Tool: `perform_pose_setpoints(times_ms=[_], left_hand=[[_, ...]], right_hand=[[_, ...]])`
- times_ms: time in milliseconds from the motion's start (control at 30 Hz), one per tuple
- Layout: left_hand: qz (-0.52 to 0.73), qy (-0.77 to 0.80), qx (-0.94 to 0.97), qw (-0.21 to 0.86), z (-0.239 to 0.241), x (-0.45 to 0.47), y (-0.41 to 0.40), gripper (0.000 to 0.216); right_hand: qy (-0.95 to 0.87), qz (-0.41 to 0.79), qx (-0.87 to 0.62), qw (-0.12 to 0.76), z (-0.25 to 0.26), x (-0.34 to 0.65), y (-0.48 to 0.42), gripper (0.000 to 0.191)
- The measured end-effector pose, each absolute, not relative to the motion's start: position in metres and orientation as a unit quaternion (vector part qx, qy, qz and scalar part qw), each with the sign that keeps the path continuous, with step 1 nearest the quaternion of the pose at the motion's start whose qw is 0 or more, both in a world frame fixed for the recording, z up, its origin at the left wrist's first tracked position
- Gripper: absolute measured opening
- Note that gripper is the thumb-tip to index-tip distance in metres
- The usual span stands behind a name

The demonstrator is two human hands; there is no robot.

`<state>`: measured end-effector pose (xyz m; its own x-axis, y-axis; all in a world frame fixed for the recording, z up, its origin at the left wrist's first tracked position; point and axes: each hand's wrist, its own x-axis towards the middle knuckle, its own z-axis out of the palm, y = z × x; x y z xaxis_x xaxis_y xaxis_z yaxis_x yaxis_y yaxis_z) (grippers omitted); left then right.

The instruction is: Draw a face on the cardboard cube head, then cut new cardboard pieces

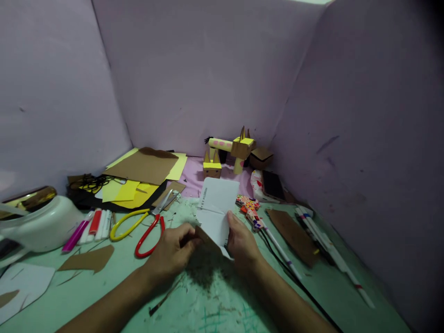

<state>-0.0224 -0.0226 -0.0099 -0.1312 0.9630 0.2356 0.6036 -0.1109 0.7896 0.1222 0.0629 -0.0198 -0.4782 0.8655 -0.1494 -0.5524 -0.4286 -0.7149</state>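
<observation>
As both hands meet above the tabletop (229, 319), fingers of the L hand (169, 252) are pinched on the L end of the brown cardboard (210, 241); fingers of the R hand (243, 243) clamp the R edge of the white card (219, 193). Card lies betw. & just beyond them, long axis pointing away from the person; R hand is nearer. Scissors (150, 237) lie L of L fingers.

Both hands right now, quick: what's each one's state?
Left hand: closed, pinching the edge of a brown cardboard flap.
Right hand: closed, holding the folded white card at its edge.
</observation>
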Motion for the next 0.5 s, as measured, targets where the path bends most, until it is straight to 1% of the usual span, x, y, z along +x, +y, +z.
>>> perform_pose_setpoints(times_ms=[100,200,300,367,500], left_hand=[[0.411,0.673,0.581,0.201,-0.009,-0.016,-0.019,0.028],[0.415,0.705,0.546,0.182,-0.01,-0.013,-0.016,0.033],[0.416,0.722,0.527,0.169,-0.008,-0.011,-0.014,0.033],[0.416,0.727,0.522,0.163,-0.006,-0.008,-0.015,0.033],[0.422,0.726,0.517,0.167,-0.004,-0.002,-0.016,0.034]], right_hand=[[-0.32,0.826,-0.236,0.399,-0.016,0.123,0.058,0.047],[-0.334,0.842,-0.189,0.378,-0.005,0.124,0.051,0.054],[-0.348,0.839,-0.147,0.392,0.0,0.124,0.046,0.059],[-0.37,0.821,-0.148,0.408,-0.006,0.124,0.046,0.059],[-0.423,0.749,-0.244,0.448,-0.029,0.126,0.053,0.052]])
